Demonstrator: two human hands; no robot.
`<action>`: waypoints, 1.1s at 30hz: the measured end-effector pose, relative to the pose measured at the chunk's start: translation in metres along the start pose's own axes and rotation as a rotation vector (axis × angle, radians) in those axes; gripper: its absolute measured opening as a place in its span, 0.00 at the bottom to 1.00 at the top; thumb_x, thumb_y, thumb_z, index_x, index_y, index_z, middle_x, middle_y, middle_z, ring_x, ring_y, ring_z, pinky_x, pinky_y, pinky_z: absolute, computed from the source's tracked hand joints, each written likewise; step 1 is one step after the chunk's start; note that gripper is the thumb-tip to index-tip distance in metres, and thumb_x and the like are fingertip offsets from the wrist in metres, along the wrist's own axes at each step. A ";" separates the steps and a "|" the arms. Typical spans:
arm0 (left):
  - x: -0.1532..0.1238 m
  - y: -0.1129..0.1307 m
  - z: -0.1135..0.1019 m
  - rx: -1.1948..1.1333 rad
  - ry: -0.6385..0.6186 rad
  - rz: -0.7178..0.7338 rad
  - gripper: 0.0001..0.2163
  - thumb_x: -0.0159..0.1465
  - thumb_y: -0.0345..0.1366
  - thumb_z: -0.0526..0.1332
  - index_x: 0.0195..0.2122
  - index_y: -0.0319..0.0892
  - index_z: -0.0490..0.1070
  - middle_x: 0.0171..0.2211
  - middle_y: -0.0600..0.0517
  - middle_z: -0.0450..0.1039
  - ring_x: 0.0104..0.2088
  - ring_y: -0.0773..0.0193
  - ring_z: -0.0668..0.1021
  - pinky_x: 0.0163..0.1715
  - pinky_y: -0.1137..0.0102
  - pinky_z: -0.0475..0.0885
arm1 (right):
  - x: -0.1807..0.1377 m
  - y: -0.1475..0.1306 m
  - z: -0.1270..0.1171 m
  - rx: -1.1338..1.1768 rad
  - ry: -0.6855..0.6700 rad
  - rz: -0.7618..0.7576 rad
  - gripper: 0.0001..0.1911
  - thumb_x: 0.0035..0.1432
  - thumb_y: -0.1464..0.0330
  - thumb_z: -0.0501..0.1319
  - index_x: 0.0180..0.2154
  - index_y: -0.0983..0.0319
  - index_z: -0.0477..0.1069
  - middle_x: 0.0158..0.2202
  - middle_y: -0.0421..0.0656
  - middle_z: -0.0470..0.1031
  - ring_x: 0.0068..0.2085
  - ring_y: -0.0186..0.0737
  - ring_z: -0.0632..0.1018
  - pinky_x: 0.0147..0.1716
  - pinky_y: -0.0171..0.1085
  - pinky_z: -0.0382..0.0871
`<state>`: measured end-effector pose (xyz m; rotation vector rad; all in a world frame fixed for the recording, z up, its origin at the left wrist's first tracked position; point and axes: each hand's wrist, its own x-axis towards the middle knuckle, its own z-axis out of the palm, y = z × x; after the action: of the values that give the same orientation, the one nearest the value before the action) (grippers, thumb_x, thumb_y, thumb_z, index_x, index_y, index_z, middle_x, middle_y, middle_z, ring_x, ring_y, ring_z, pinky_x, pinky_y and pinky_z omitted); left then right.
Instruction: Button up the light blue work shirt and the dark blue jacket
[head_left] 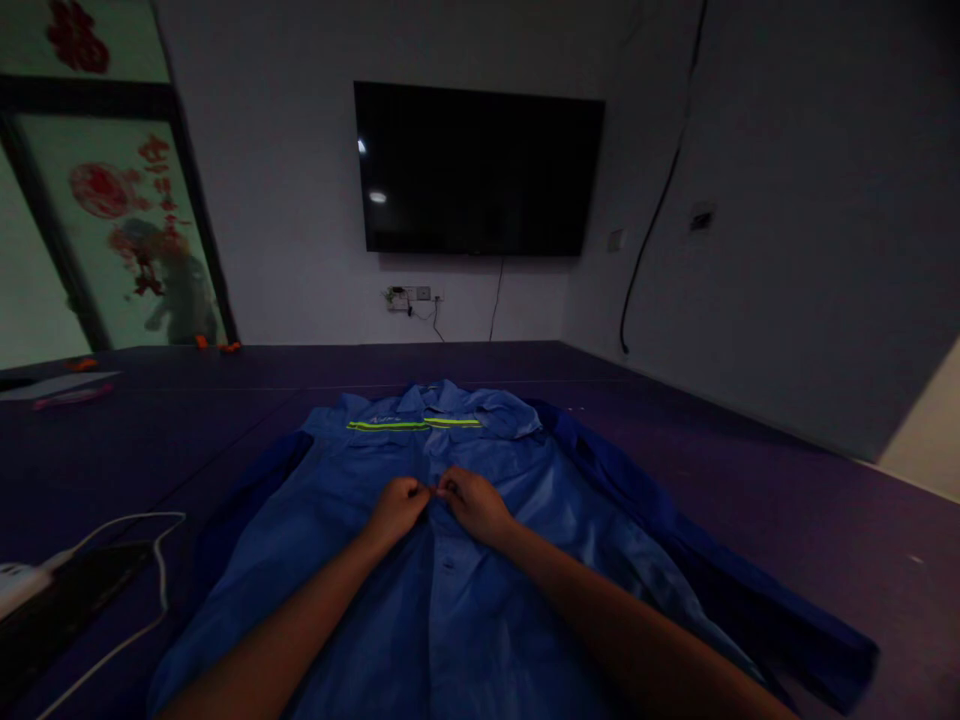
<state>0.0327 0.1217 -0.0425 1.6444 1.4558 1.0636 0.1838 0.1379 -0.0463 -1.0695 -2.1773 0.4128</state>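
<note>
A blue work shirt (495,600) lies spread front up on the purple floor, its collar away from me and a yellow-green stripe (386,427) across the chest. My left hand (401,505) pinches the edge of the shirt's front opening at mid-chest. Right beside it, my right hand (469,500) pinches the same front edge, the fingertips of both hands nearly touching. Whatever button sits between the fingers is hidden. Lower on the placket a button (448,563) shows. The darker blue right-hand sleeve (720,560) stretches out toward the lower right.
On the left, a white cable (161,560) runs from a white power strip or plug (26,585) beside a dark flat object (90,600). A television (480,170) hangs on the far wall. Behind a glass door (127,220) at left stands a blurred figure.
</note>
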 end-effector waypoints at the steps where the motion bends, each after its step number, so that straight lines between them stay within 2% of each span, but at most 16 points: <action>1: 0.000 0.000 0.000 -0.009 -0.005 -0.016 0.14 0.51 0.43 0.52 0.14 0.40 0.59 0.11 0.58 0.57 0.16 0.71 0.61 0.18 0.75 0.52 | 0.000 0.000 0.000 -0.009 0.001 0.002 0.04 0.55 0.71 0.55 0.33 0.61 0.67 0.31 0.41 0.73 0.34 0.35 0.73 0.32 0.31 0.60; 8: -0.004 0.008 -0.005 -0.104 -0.063 -0.166 0.13 0.51 0.42 0.53 0.15 0.39 0.60 0.11 0.58 0.58 0.13 0.74 0.59 0.15 0.76 0.49 | 0.000 -0.002 0.001 -0.066 -0.015 0.024 0.04 0.55 0.71 0.55 0.34 0.60 0.67 0.32 0.41 0.73 0.34 0.35 0.72 0.31 0.31 0.59; 14: -0.003 0.007 -0.006 -0.149 -0.121 -0.227 0.12 0.51 0.39 0.53 0.15 0.39 0.59 0.09 0.60 0.54 0.11 0.76 0.54 0.14 0.77 0.44 | 0.000 -0.002 0.001 -0.061 -0.024 0.030 0.03 0.54 0.70 0.56 0.33 0.61 0.67 0.30 0.40 0.72 0.32 0.34 0.72 0.29 0.31 0.58; 20: -0.003 0.006 -0.005 -0.154 -0.106 -0.208 0.13 0.52 0.38 0.53 0.13 0.40 0.59 0.07 0.60 0.51 0.11 0.75 0.54 0.14 0.77 0.45 | 0.000 0.002 0.003 0.111 -0.047 0.075 0.03 0.50 0.71 0.59 0.31 0.62 0.68 0.24 0.37 0.70 0.24 0.29 0.70 0.24 0.28 0.60; 27: -0.002 0.002 -0.003 -0.129 -0.064 -0.165 0.15 0.50 0.42 0.56 0.13 0.40 0.59 0.08 0.59 0.54 0.12 0.75 0.56 0.15 0.76 0.47 | 0.000 0.008 0.004 0.279 -0.060 0.085 0.09 0.45 0.77 0.59 0.32 0.63 0.67 0.22 0.35 0.67 0.22 0.27 0.68 0.22 0.26 0.61; 30: 0.000 -0.001 -0.003 -0.125 -0.066 -0.158 0.16 0.49 0.46 0.57 0.13 0.39 0.59 0.09 0.59 0.54 0.13 0.74 0.57 0.16 0.76 0.48 | 0.000 0.009 0.004 0.310 -0.038 0.113 0.08 0.45 0.76 0.60 0.31 0.64 0.68 0.22 0.36 0.68 0.22 0.28 0.69 0.22 0.27 0.62; 33: 0.000 -0.002 -0.003 -0.130 -0.080 -0.152 0.16 0.50 0.45 0.55 0.13 0.40 0.59 0.09 0.59 0.53 0.12 0.74 0.56 0.16 0.76 0.48 | 0.000 0.008 0.004 0.299 -0.012 0.126 0.05 0.46 0.72 0.62 0.30 0.64 0.69 0.22 0.37 0.69 0.22 0.29 0.69 0.22 0.28 0.62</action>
<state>0.0289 0.1223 -0.0431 1.4448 1.4053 0.9760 0.1858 0.1425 -0.0534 -1.0393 -1.9857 0.7769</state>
